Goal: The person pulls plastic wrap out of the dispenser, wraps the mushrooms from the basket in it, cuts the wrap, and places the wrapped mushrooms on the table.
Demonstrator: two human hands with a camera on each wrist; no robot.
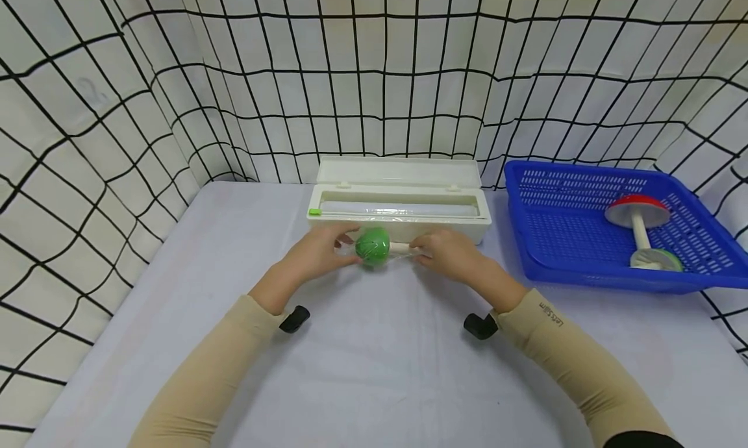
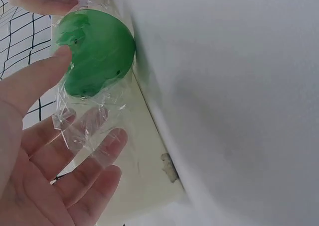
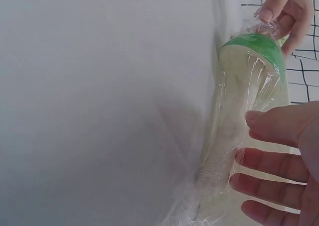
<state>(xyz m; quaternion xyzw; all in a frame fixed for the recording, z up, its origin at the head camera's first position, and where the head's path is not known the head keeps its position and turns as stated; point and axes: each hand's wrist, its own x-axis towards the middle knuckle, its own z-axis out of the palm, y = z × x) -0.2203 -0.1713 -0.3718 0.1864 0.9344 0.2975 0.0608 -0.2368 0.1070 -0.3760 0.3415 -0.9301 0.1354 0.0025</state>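
In the head view, a mushroom-shaped thing (image 1: 372,246) with a green cap and pale stem lies sideways before the white box, wrapped in clear cling film (image 3: 251,94). My left hand (image 1: 320,248) is at its cap end. The left wrist view shows the thumb at the green cap (image 2: 102,52) and the other fingers spread behind loose film. At the stem end is my right hand (image 1: 447,254). Its thumb and fingers stand apart in the right wrist view, fingertips right at the film-covered stem. Loose film trails past the stem's end.
The white box (image 1: 403,230) has its lid raised, with a roll of film (image 1: 400,209) inside and a green tab at left. A blue basket (image 1: 561,266) at right holds a red-capped thing (image 1: 638,208) and a green-edged one. Black netting (image 1: 384,71) encloses the white-covered table.
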